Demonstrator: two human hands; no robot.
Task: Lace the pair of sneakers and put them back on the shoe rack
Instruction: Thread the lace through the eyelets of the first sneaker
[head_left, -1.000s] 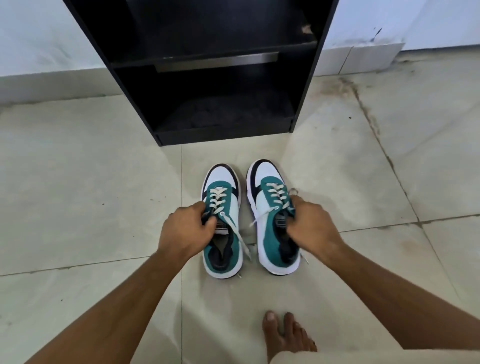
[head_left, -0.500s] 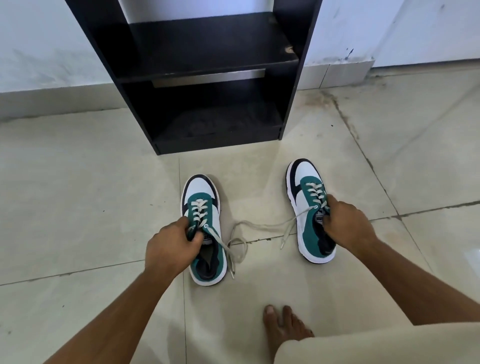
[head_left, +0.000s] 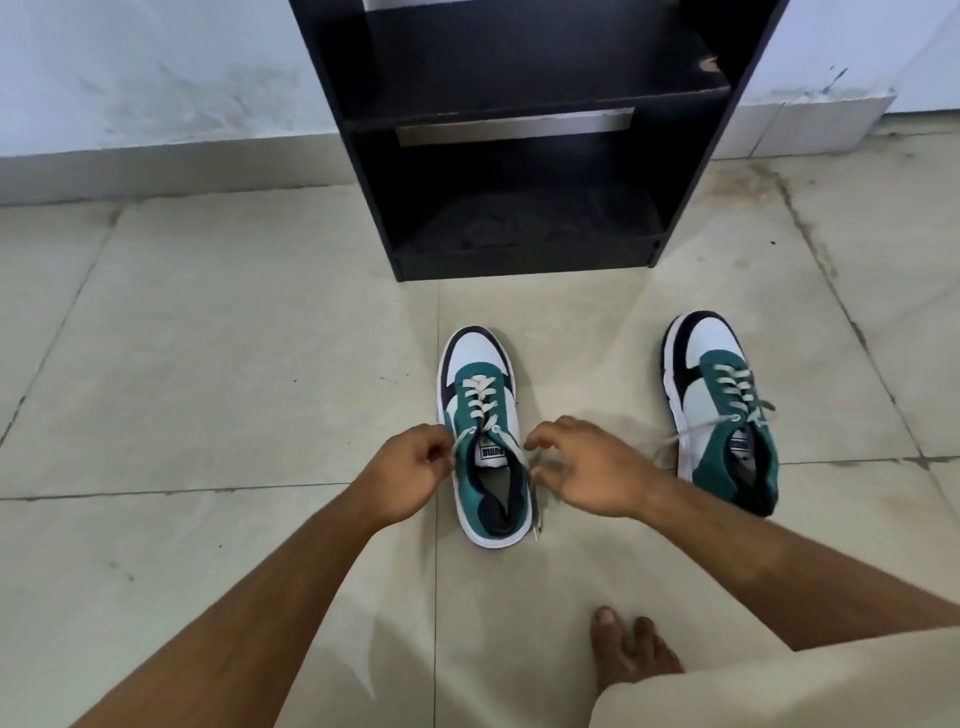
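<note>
Head cam is looking down at the floor (head_left: 208, 364) in front of the black shoe rack (head_left: 519, 156), and stuff is changing compared to half a second ago. The right hand (head_left: 587, 473) is no longer gripping the right sneaker (head_left: 722, 410); it is now hovering just right of the left sneaker (head_left: 483, 441), fingers spread and loosely curled, going for the loose lace end (head_left: 535, 504) trailing down that shoe's right side. Can't tell if it's actually pinching the lace yet.

The left hand (head_left: 405, 473) is sitting on the other side of the left sneaker, fingers clenched around the lace by the top eyelets.

Both shoes are resting flat on the tiles, toes pointing at the rack, both short of it. The left sneaker is sitting right in front of the rack's bottom shelf; the right sneaker is lying well off to the right of it, its laces hanging loose toward the left shoe.

The tongue label on the left sneaker is reading PUMA, upside down from this angle. The right sneaker is wearing a similar label, too blurry to read.

A bare foot (head_left: 628, 654) is showing on the floor nearest the camera.
</note>
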